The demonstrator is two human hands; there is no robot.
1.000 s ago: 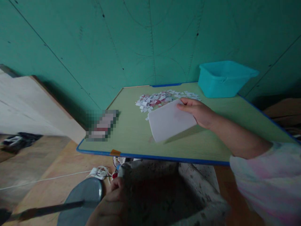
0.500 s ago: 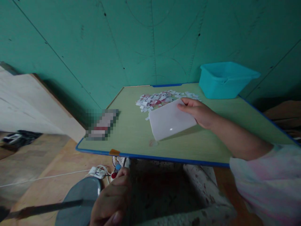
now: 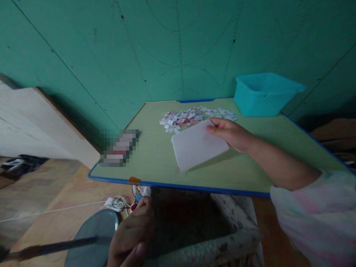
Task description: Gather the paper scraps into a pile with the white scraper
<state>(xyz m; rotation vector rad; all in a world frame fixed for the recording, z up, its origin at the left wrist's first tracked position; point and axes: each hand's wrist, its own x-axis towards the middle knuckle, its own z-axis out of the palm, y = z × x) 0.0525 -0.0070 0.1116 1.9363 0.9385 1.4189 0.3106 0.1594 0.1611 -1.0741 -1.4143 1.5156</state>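
My right hand (image 3: 232,134) pinches a stiff, white, flat plastic sheet (image 3: 198,146) by its upper right corner, thumb on top. The sheet is tilted over the table (image 3: 150,155), its lower edge close to the tabletop. Just behind it lies a loose heap of small white and pinkish paper scraps (image 3: 180,118), partly covered by the sheet. My left hand (image 3: 132,230) hangs low in front of the table's near edge with its fingers curled closed. What it holds, if anything, is hidden.
A turquoise plastic bin (image 3: 264,96) stands at the table's back right. A blurred-out flat item (image 3: 119,148) lies at the left. Below are a round grey stool (image 3: 91,237), white cables (image 3: 116,203) and a speckled cloth-like surface (image 3: 219,248). A green wall (image 3: 167,48) closes the back.
My right hand has moved the white sheet slightly left and toward me, and its glare is gone. My left hand has hardly moved. The view has shifted a little.
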